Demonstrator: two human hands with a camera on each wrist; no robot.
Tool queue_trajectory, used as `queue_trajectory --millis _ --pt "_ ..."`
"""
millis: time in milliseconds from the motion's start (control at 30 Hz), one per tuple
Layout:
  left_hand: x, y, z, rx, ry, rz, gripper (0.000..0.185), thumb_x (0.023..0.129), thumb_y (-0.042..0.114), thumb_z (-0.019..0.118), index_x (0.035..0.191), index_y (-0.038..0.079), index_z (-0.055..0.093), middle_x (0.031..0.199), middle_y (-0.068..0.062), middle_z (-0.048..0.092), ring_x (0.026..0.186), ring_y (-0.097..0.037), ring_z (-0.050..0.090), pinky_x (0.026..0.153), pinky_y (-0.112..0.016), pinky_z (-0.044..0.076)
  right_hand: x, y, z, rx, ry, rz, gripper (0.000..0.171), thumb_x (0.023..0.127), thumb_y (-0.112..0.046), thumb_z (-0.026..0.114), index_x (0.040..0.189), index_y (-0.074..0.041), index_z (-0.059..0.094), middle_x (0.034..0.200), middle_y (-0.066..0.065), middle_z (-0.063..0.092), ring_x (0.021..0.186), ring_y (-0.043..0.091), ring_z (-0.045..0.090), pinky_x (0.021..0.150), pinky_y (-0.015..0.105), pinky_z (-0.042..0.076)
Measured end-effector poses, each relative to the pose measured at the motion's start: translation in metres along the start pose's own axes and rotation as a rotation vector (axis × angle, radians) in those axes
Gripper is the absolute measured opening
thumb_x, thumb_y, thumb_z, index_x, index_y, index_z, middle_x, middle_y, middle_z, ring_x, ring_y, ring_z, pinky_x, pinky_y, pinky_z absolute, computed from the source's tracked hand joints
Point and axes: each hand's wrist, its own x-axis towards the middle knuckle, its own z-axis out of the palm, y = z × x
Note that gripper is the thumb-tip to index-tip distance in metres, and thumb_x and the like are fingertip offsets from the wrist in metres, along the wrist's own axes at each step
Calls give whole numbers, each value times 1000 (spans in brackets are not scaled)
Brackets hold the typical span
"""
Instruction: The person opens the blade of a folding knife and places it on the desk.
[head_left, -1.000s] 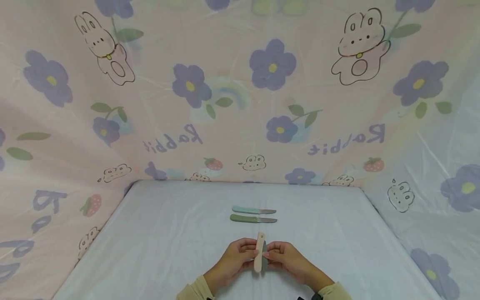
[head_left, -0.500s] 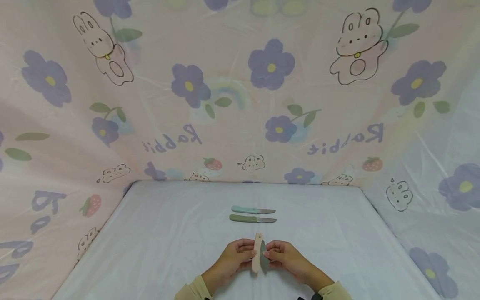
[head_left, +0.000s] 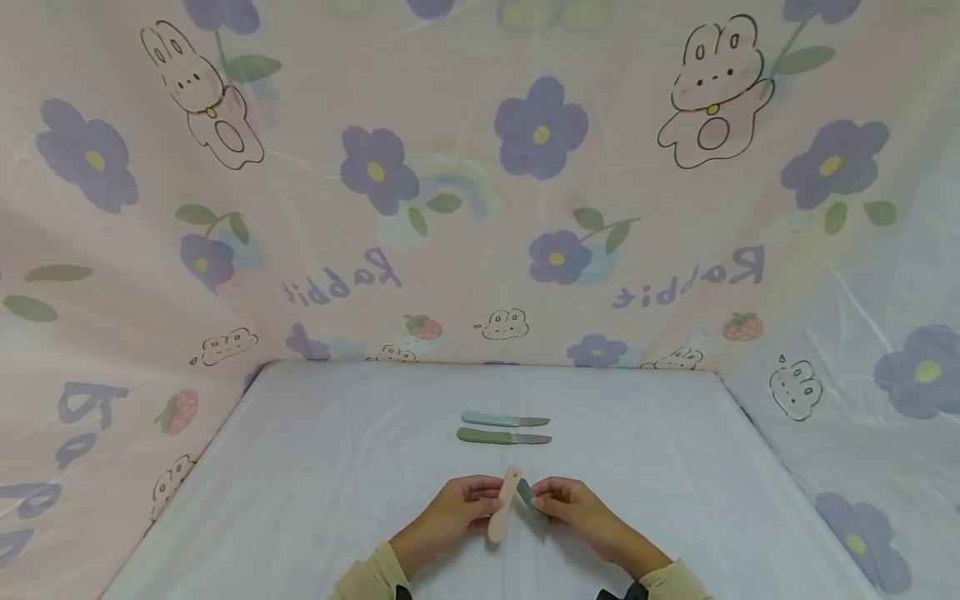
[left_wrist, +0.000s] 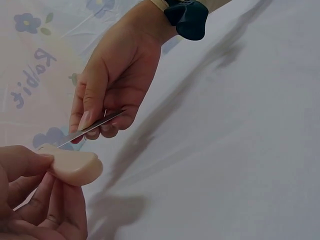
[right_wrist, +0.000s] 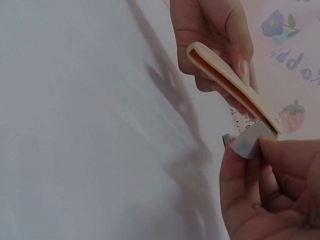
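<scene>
A folding knife with a beige handle (head_left: 501, 504) is held over the white table near its front edge. My left hand (head_left: 486, 500) grips the handle, which shows in the left wrist view as a rounded end (left_wrist: 75, 165) and in the right wrist view as a slotted bar (right_wrist: 230, 85). My right hand (head_left: 543, 500) pinches the grey blade (head_left: 528, 492) between thumb and fingers. The blade (left_wrist: 90, 128) stands partly swung out of the handle, at an angle to it. Its tip (right_wrist: 250, 140) is between my right fingertips.
Two more knives lie side by side beyond my hands, blades pointing right: a light teal-handled one (head_left: 504, 419) and an olive green-handled one (head_left: 502, 436). A pink curtain (head_left: 480, 208) printed with flowers and rabbits closes off the back and both sides of the white table (head_left: 315, 483).
The blade has swung further out of the beige handle. The handle has tilted, with its lower end moving left. Both hands stay in the same spot.
</scene>
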Motion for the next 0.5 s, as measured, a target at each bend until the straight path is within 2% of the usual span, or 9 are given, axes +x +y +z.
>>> queue_trajectory --millis 167,333,500 --pt "-1 6 -7 102 -25 -4 32 88 6 62 119 -3 58 107 -12 63 94 -18 59 76 -30 53 -1 -2 -1 -52 -3 -21 31 92 -17 60 109 8 57 98 5 62 89 14 54 77 27 51" --pt "-2 10 -12 199 -48 -27 29 88 7 63 115 1 62 106 -9 64 91 -15 60 74 -28 54 -1 -4 -4 -130 4 -38 30 91 -19 60 109 6 60 95 5 62 84 14 53 69 23 49" --pt "-5 15 -17 254 -92 -54 27 88 7 63 114 2 63 105 -7 63 88 -15 59 72 -28 54 -1 -3 -7 -185 -19 -43 28 92 -20 59 109 3 62 95 5 62 80 14 52 63 23 47"
